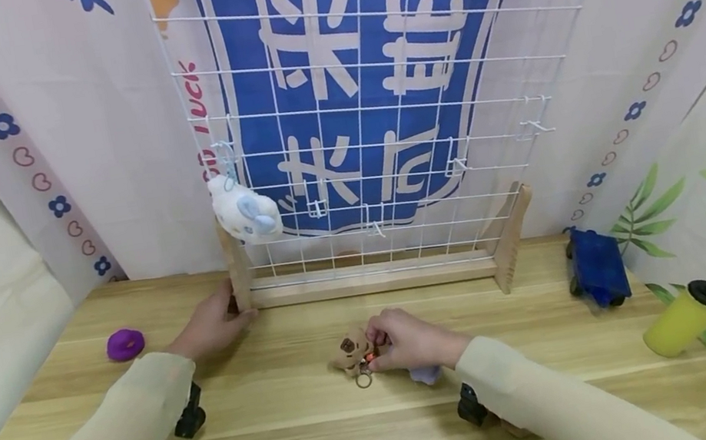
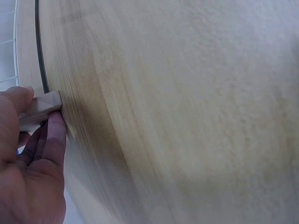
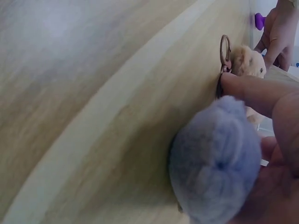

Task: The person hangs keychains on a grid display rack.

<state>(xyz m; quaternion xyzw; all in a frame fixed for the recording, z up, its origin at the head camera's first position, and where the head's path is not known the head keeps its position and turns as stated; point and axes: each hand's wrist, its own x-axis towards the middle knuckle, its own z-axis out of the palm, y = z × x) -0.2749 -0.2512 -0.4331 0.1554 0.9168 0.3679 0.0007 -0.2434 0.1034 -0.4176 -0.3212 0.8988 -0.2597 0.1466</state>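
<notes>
My left hand (image 1: pixel 212 325) grips the left wooden foot (image 1: pixel 239 274) of a white wire grid rack (image 1: pixel 359 87). Seen from the left wrist, thumb and fingers lie on either side of that foot's end (image 2: pixel 46 105). Over the table's middle, my right hand (image 1: pixel 408 339) pinches a brown plush keychain (image 1: pixel 349 351) near its metal ring (image 1: pixel 364 381). Beneath the right hand lies a greyish-purple plush (image 1: pixel 426 375), large in the right wrist view, where the brown plush (image 3: pixel 252 63) shows beyond the fingertips. A white and blue plush (image 1: pixel 246 210) hangs at the rack's left.
Several small white hooks, one a hook (image 1: pixel 375 228) low in the middle, are on the grid. A purple object (image 1: pixel 125 344) lies at the left. To the right are a blue toy vehicle (image 1: pixel 597 266) and a yellow cylinder (image 1: pixel 682 324) with a black top. Printed cloth hangs behind.
</notes>
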